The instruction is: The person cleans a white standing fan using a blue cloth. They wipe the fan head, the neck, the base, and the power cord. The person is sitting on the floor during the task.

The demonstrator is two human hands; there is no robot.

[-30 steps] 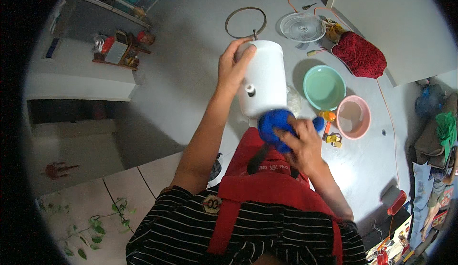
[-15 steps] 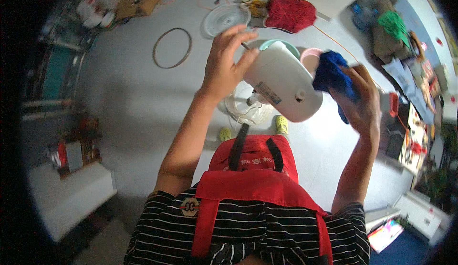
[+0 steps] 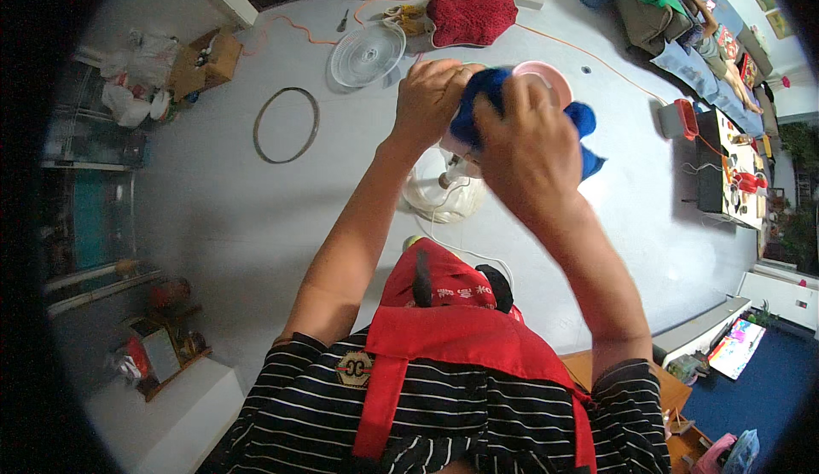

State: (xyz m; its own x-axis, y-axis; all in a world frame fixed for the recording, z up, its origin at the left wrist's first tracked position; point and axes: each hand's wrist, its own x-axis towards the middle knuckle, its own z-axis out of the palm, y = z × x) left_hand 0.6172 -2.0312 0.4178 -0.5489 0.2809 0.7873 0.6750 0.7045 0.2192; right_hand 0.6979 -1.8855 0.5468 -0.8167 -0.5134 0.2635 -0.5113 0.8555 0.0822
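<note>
Holding a pale, mostly hidden rounded housing (image 3: 454, 144) in the left hand (image 3: 426, 103); clutching a bunched blue cloth (image 3: 476, 107) close to it in the right hand (image 3: 533, 141). Wearing a red apron (image 3: 469, 337). Looking down on a grey floor (image 3: 256, 209) with a dark ring (image 3: 317, 120), a round clear cover (image 3: 367, 53) and a red bundle (image 3: 472, 15).

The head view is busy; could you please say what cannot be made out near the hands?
Head view:
White casing: mostly hidden behind the blue cloth and right hand.
Left hand: the cloth hides what its grip holds.
Pink basin: lower part behind the right hand.
</note>
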